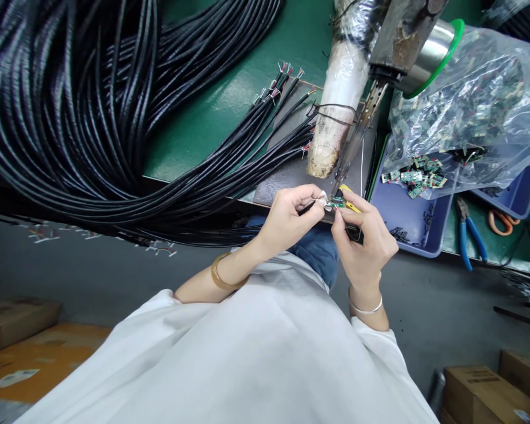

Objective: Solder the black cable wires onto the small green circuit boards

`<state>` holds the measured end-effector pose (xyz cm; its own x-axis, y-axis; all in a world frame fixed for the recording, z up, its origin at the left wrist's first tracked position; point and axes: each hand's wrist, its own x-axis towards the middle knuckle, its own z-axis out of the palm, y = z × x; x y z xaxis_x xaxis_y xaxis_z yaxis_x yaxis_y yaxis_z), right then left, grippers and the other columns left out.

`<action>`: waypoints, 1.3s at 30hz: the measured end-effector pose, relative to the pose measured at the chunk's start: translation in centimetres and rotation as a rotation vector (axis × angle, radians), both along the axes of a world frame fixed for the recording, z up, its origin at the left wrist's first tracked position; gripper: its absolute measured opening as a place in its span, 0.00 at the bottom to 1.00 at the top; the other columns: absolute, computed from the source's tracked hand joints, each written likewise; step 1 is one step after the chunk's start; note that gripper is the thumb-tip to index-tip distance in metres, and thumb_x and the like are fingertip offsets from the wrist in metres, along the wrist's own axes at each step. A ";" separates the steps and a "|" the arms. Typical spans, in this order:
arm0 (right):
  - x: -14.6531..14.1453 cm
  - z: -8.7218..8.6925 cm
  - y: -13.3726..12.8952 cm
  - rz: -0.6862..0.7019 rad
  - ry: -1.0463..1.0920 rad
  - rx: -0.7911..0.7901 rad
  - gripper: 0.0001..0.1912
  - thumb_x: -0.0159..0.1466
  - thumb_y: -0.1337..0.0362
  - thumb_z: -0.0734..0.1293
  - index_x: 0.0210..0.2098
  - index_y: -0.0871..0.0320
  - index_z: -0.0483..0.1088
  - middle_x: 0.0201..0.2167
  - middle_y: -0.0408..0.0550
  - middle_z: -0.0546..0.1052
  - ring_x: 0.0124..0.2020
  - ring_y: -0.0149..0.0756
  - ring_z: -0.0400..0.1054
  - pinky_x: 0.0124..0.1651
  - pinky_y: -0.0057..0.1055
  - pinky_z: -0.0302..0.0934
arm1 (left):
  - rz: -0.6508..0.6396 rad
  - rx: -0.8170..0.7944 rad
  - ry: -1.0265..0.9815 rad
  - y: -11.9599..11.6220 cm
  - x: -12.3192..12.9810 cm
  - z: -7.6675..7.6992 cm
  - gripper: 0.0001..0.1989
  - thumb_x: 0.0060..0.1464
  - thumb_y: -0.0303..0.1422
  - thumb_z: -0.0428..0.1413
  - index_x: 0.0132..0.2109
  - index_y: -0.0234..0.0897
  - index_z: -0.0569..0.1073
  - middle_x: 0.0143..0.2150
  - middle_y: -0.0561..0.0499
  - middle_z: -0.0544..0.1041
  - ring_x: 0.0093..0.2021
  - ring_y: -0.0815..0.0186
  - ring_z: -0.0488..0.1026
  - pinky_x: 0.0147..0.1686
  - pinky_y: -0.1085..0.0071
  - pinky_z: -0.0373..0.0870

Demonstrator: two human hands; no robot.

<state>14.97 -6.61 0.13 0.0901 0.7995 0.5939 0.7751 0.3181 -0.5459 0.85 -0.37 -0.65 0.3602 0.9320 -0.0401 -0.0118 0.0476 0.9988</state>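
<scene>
At the table's front edge my left hand (289,219) pinches the end of a black cable, its thin wires and something white at the fingertips. Facing it, my right hand (367,238) is closed on a small green circuit board (337,202), with a yellow piece (351,206) beside the board. The wire ends meet the board's left side between both hands. Just above them is the tip of a soldering iron (357,138), pointing down from a metal holder. A wrapped white tube (336,112) hangs to its left.
Long black cables (203,171) cover the left side. On the right are a purple tray (439,227), a plastic bag of circuit boards (477,100), blue-handled pliers (470,232), orange-handled scissors (503,222) and a green-rimmed spool (437,59). Cardboard boxes (490,388) stand below.
</scene>
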 end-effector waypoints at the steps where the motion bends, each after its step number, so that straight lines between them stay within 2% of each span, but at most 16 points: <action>1: 0.0 0.0 0.0 -0.010 0.034 -0.013 0.09 0.62 0.74 0.70 0.37 0.54 0.71 0.49 0.50 0.82 0.49 0.38 0.79 0.47 0.32 0.77 | -0.005 -0.024 -0.024 0.0 -0.1 0.1 0.06 0.54 0.31 0.57 0.30 0.33 0.71 0.21 0.58 0.62 0.22 0.76 0.55 0.22 0.76 0.53; 3: 0.2 0.1 -0.1 -0.030 0.145 -0.078 0.07 0.62 0.73 0.70 0.36 0.55 0.72 0.47 0.48 0.82 0.47 0.37 0.80 0.43 0.30 0.77 | -0.047 -0.073 -0.076 -0.1 -0.4 0.3 0.07 0.54 0.31 0.57 0.31 0.33 0.73 0.20 0.58 0.65 0.20 0.75 0.57 0.22 0.76 0.54; 5: 0.3 0.2 -0.2 -0.037 0.275 -0.168 0.04 0.63 0.70 0.70 0.34 0.55 0.73 0.46 0.47 0.83 0.45 0.36 0.80 0.39 0.29 0.77 | -0.117 -0.106 -0.104 -0.1 -0.9 0.6 0.12 0.57 0.33 0.55 0.26 0.32 0.73 0.18 0.56 0.67 0.19 0.75 0.58 0.22 0.76 0.56; 7: 0.4 0.3 -0.3 -0.033 0.362 -0.235 0.03 0.63 0.68 0.70 0.33 0.55 0.74 0.45 0.46 0.83 0.44 0.36 0.80 0.39 0.29 0.77 | -0.168 -0.125 -0.093 -0.1 -1.3 0.8 0.18 0.58 0.33 0.54 0.21 0.32 0.71 0.17 0.54 0.68 0.20 0.75 0.60 0.24 0.76 0.58; 9: 0.5 0.4 -0.4 -0.029 0.384 -0.256 0.03 0.63 0.68 0.71 0.33 0.55 0.74 0.44 0.46 0.83 0.45 0.36 0.80 0.41 0.30 0.77 | -0.188 -0.149 -0.062 0.0 -1.6 0.8 0.18 0.57 0.33 0.56 0.20 0.32 0.71 0.17 0.53 0.69 0.20 0.75 0.61 0.24 0.76 0.58; 13: 0.4 0.5 -0.4 -0.020 0.340 -0.238 0.04 0.62 0.70 0.71 0.33 0.54 0.74 0.44 0.45 0.83 0.46 0.37 0.79 0.46 0.33 0.77 | -0.184 -0.199 -0.060 0.1 -1.6 0.4 0.12 0.54 0.33 0.58 0.25 0.31 0.74 0.17 0.58 0.61 0.19 0.77 0.53 0.20 0.76 0.49; 16: 0.4 0.6 -0.2 -0.011 0.297 -0.210 0.05 0.62 0.70 0.71 0.32 0.54 0.73 0.44 0.46 0.83 0.45 0.38 0.79 0.49 0.37 0.77 | -0.173 -0.216 -0.082 0.4 -1.4 0.3 0.11 0.52 0.32 0.58 0.24 0.31 0.73 0.18 0.59 0.56 0.20 0.78 0.49 0.20 0.75 0.45; 20: 0.5 0.8 0.1 0.018 0.233 -0.166 0.06 0.62 0.71 0.71 0.31 0.54 0.73 0.41 0.45 0.83 0.47 0.39 0.79 0.51 0.39 0.76 | -0.163 -0.206 -0.078 0.9 -1.2 0.4 0.10 0.51 0.32 0.58 0.25 0.31 0.75 0.20 0.57 0.61 0.22 0.76 0.53 0.23 0.75 0.48; 25: 0.6 0.8 0.4 0.044 0.175 -0.163 0.05 0.62 0.71 0.71 0.32 0.54 0.73 0.44 0.45 0.83 0.44 0.38 0.80 0.50 0.38 0.77 | -0.155 -0.196 -0.065 1.3 -1.0 0.5 0.09 0.51 0.31 0.57 0.26 0.31 0.75 0.23 0.54 0.69 0.26 0.73 0.62 0.27 0.75 0.58; 31: 0.8 1.0 0.7 0.031 0.128 -0.123 0.05 0.62 0.71 0.70 0.32 0.54 0.73 0.44 0.45 0.83 0.47 0.39 0.80 0.49 0.38 0.77 | -0.141 -0.134 -0.036 1.6 -0.6 0.8 0.08 0.50 0.30 0.57 0.26 0.31 0.76 0.22 0.54 0.70 0.25 0.72 0.64 0.27 0.75 0.61; 39: 1.0 1.4 1.1 0.048 0.161 -0.164 0.06 0.62 0.72 0.70 0.31 0.54 0.72 0.43 0.46 0.83 0.48 0.38 0.79 0.48 0.36 0.76 | -0.104 -0.116 -0.013 2.0 -0.7 0.8 0.09 0.49 0.29 0.58 0.24 0.31 0.77 0.22 0.53 0.71 0.24 0.71 0.66 0.26 0.75 0.63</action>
<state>15.99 -5.52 1.58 0.1330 0.8896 0.4370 0.6602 0.2494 -0.7085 0.17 1.64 0.18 0.4556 0.8790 -0.1404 -0.0140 0.1648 0.9862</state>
